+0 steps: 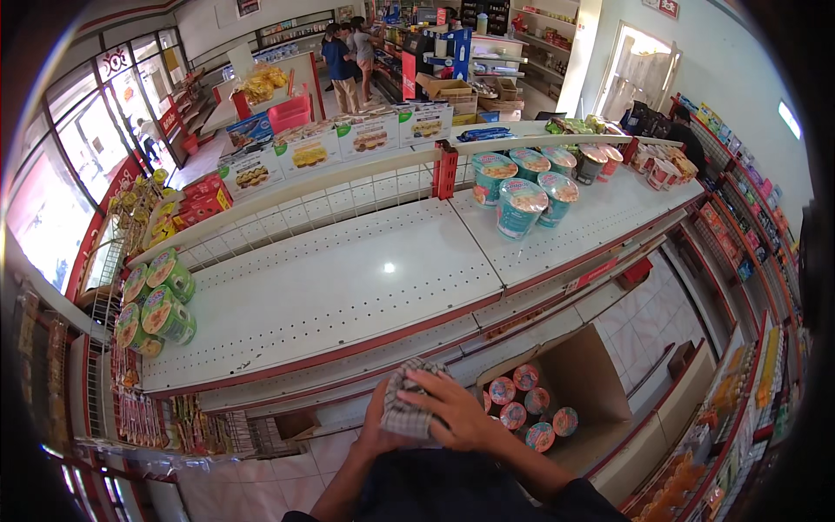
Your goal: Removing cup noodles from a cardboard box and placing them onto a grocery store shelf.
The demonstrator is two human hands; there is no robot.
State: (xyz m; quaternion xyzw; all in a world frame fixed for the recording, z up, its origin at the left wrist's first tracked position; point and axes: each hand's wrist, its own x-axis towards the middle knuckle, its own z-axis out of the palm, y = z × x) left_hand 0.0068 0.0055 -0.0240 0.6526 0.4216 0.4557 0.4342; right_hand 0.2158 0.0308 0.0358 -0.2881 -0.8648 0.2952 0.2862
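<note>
Both hands are in front of the shelf's near edge, closed around a grey checkered cloth (405, 409). My left hand (377, 428) grips it from the left side. Over its top and right side lie the fingers of my right hand (457, 407). The cloth looks bunched into a cup-like shape; whether something is inside it is hidden. Beyond my hands stretches the white perforated shelf (348, 278) with a red front edge. Just right and below, an open cardboard box (596, 370) on the floor holds several round cups with orange-red lids (513, 415).
Green cups (165, 313) are stacked at the shelf's left end. Teal instant-noodle cups (520, 209) stand on the right section, with darker and red cups (600, 157) behind. A wire divider (322, 196) runs along the back. Stocked shelving (731, 418) flanks the right. People (339, 61) stand far off.
</note>
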